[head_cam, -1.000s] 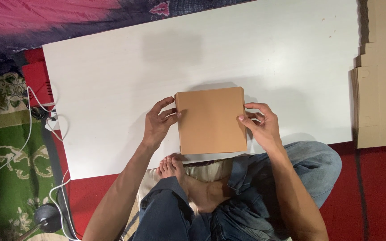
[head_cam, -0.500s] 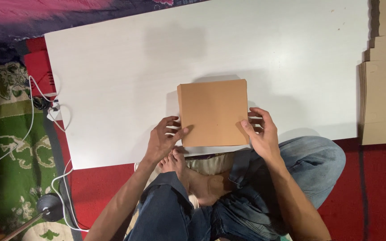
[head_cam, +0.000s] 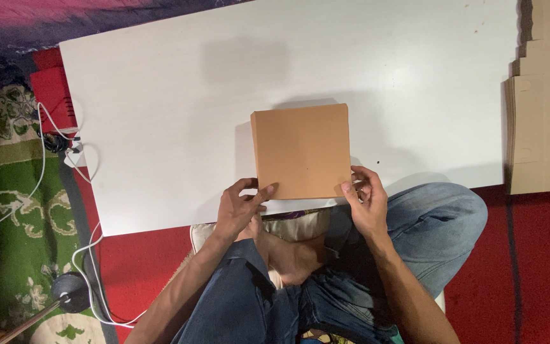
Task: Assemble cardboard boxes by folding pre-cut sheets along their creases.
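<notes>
At nine o'clock, a green patterned rug (head_cam: 1,210) was seen on the floor, cut off by the left edge. Just above it, at ten o'clock, a red box (head_cam: 55,99) was laid beside the table's left edge, with white cables (head_cam: 39,172) looped from it down toward seven o'clock, where a round black stand base (head_cam: 70,292) was partly cut off. No label could be made out on the red box.

The middle was filled by a white table (head_cam: 160,114), a flat rectangular board. At its centre, toward the near edge, a square brown cardboard box (head_cam: 301,151) was laid flat, plain-faced, with no label or print visible on it. Its underside was hidden.

The box's lower left corner was touched by the left hand (head_cam: 240,209), thumb laid on the top face and fingers curled beneath the edge. The lower right corner was pinched by the right hand (head_cam: 367,200), thumb on top and fingers bent at the side. Whether the box was lifted off the table or rested on it could not be told.

At six o'clock, crossed legs in blue jeans (head_cam: 428,229) and a bare foot (head_cam: 288,258) were seen over a pale cushion (head_cam: 291,226), mostly hidden.

At three o'clock, flat brown cardboard sheets (head_cam: 545,108) were stacked on the red floor (head_cam: 529,267), cut off by the right edge.
</notes>
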